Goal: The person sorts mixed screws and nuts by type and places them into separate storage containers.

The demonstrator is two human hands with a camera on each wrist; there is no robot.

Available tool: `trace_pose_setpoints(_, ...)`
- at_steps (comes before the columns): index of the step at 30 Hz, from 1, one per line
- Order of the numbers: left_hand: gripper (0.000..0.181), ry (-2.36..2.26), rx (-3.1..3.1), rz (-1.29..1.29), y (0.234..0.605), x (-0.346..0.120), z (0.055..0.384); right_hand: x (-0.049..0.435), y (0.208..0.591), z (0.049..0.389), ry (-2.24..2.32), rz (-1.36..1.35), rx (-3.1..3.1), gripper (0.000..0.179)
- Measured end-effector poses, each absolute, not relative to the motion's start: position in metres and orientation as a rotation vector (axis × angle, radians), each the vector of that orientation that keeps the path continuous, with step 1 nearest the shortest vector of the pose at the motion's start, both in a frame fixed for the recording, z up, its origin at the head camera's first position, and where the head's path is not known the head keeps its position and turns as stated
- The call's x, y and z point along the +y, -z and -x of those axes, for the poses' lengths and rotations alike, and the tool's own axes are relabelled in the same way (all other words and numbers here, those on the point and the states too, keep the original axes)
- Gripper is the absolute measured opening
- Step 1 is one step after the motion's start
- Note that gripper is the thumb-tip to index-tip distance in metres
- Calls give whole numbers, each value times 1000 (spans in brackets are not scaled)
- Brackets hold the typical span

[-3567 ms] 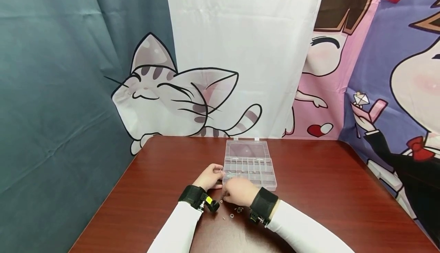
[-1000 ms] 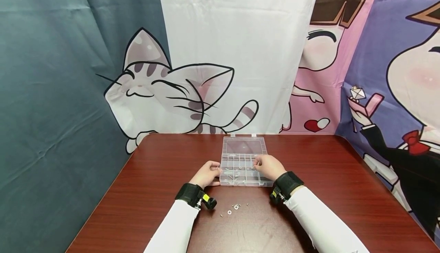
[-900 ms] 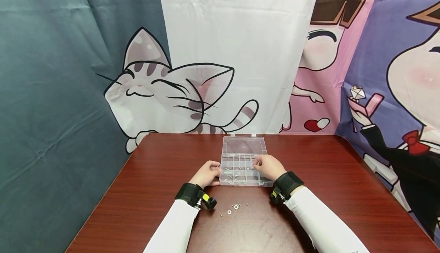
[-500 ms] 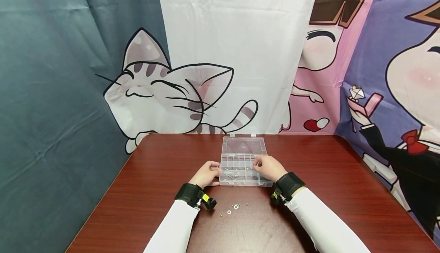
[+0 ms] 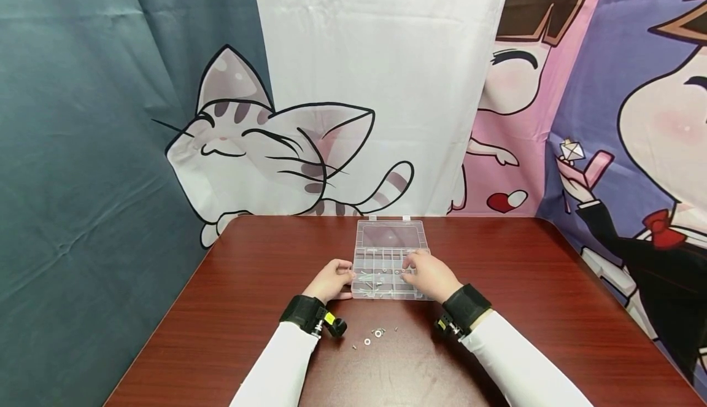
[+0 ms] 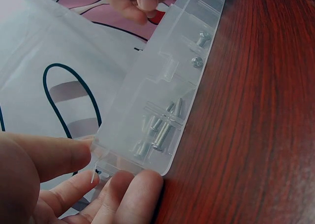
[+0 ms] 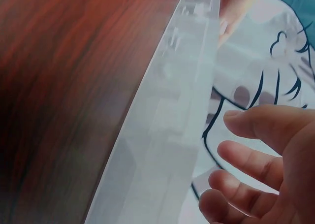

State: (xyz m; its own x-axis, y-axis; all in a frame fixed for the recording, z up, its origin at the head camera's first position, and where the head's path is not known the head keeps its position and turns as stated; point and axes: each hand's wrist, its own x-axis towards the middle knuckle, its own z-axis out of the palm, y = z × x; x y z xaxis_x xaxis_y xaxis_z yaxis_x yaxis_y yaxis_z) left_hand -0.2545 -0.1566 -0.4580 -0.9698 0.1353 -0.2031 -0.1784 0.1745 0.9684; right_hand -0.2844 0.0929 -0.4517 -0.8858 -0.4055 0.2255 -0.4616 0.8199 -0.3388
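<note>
Cartoon-printed cloth (image 5: 389, 75) backs a brown table (image 5: 525, 309) bearing a clear box (image 5: 389, 296). The left hand (image 5: 329, 281) pinches its left end, presumably steadying it; the right hand (image 5: 434, 277) hangs above its compartments, fingers parted, apparently holding nothing. Screws (image 6: 163, 133) lie inside, washers (image 5: 367, 342) in front.

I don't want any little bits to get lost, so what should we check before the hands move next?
1. See-through plastic lid of the clear plastic compartment box folded back: ok.
2. White-sleeved left hand touching the box's left end: ok.
3. White-sleeved right hand free: ok, nothing shows between its spread fingers.
4. Long silver metal screws inside the box: ok, near its left end.
5. Flat, pale ring-shaped washers off the reddish-brown table: not ok, at least two lie there.
6. Compartments beneath the right hand: cannot tell, partly hidden.
</note>
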Motion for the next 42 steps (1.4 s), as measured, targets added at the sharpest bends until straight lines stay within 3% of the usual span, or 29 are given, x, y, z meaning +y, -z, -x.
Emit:
trace_pose_setpoints(20, 43, -1877, 2210, 33, 459, -158, 254, 54, 451, 218, -331, -1353, -2827, 15)
trace_pose_setpoints(42, 41, -1867, 2228, 56, 492, -163, 275, 44, 457, 210, -341, -1381, -2831, 13)
